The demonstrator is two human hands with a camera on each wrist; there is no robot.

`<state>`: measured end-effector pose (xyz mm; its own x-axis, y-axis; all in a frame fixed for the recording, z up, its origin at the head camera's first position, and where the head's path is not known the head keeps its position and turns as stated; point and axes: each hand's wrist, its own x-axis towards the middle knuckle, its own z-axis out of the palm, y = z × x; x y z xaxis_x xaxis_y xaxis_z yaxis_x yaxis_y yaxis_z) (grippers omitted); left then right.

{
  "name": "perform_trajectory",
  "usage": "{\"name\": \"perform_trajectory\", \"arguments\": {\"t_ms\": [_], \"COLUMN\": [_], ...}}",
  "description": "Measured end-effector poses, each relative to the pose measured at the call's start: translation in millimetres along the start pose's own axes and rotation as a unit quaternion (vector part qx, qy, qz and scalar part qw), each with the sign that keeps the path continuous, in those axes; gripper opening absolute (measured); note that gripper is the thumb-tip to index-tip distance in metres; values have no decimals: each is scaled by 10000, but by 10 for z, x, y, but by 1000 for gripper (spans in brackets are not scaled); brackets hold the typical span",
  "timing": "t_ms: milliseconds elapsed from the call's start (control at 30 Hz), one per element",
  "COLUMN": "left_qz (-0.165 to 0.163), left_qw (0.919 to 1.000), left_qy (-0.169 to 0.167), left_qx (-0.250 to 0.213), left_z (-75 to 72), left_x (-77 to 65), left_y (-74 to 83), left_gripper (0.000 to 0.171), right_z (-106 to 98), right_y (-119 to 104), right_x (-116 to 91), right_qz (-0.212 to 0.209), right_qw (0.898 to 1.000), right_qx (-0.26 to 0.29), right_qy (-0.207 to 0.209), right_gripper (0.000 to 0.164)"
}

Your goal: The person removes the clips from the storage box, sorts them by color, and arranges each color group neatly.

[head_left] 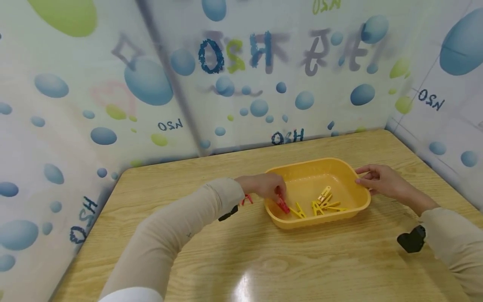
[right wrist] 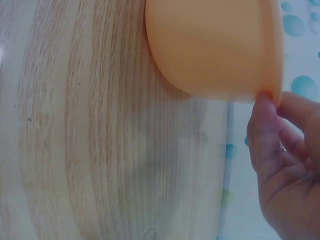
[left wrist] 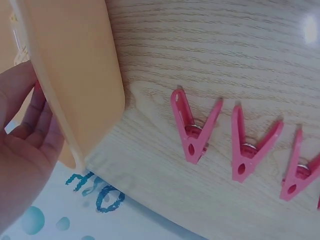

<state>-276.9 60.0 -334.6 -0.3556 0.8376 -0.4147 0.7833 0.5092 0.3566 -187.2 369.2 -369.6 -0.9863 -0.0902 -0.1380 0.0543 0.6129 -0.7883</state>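
In the head view my left hand (head_left: 268, 186) reaches over the left rim of a yellow plastic basin (head_left: 324, 165) and holds a red clothespin (head_left: 283, 205) low inside it. Several yellow clothespins (head_left: 323, 195) lie on the basin's floor, some crossing each other. At the opposite end, my right hand (head_left: 385, 181) pinches the rim between thumb and fingers, also visible in the right wrist view against the basin's outer wall (right wrist: 220, 55). The left wrist view mostly hides the held clothespin behind the basin's side.
Left of the basin, several pinkish-red clothespins (left wrist: 195, 132) lie in a row on the wooden table (head_left: 294, 264); my left sleeve (head_left: 181, 226) covers most of them in the head view. A bubble-patterned curtain (head_left: 241, 109) rises behind the table's far edge.
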Motion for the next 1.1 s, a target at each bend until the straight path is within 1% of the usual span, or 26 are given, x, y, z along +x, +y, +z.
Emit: {"name": "perform_trajectory", "arguments": {"t_ms": [133, 200, 300, 433, 533, 600, 700, 833, 967, 1100], "left_qz": [271, 453, 592, 534, 400, 286, 69, -194, -507, -821], "left_qw": [9985, 9966, 9932, 9856, 9760, 9680, 9496, 9235, 9016, 8825], "left_qy": [335, 493, 765, 1187, 1515, 1759, 2101, 2478, 2823, 3221], "left_qx": [-348, -480, -642, -1080, -1511, -1765, -2327, -2923, -3237, -3327], "left_z": [27, 60, 109, 126, 100, 85, 75, 96, 110, 70], "left_x": [-33, -43, -69, -174, -317, -421, -589, -808, -1066, -1358], "left_y": [-41, -76, -135, -168, -143, -128, -114, -112, -131, -185], "left_gripper": [11, 12, 13, 14, 15, 15, 17, 18, 19, 20], "right_z": [4, 6, 12, 18, 20, 20, 20, 17, 21, 16], "right_y": [0, 2, 6, 14, 19, 22, 25, 35, 34, 32], "right_x": [3, 6, 10, 11, 7, 3, -1, -11, -5, -2], "right_qz": [39, 45, 36, 36, 30, 12, -22, 9, 44, 56], "right_qw": [10000, 10000, 10000, 10000, 10000, 10000, 10000, 10000, 10000, 9999], "right_qx": [-63, -51, -15, -43, -62, -56, -48, -52, -74, -110], "right_qy": [7, 0, -8, 4, 19, 30, 42, 56, 41, 47], "right_gripper": [54, 55, 56, 56, 57, 57, 56, 55, 55, 55]}}
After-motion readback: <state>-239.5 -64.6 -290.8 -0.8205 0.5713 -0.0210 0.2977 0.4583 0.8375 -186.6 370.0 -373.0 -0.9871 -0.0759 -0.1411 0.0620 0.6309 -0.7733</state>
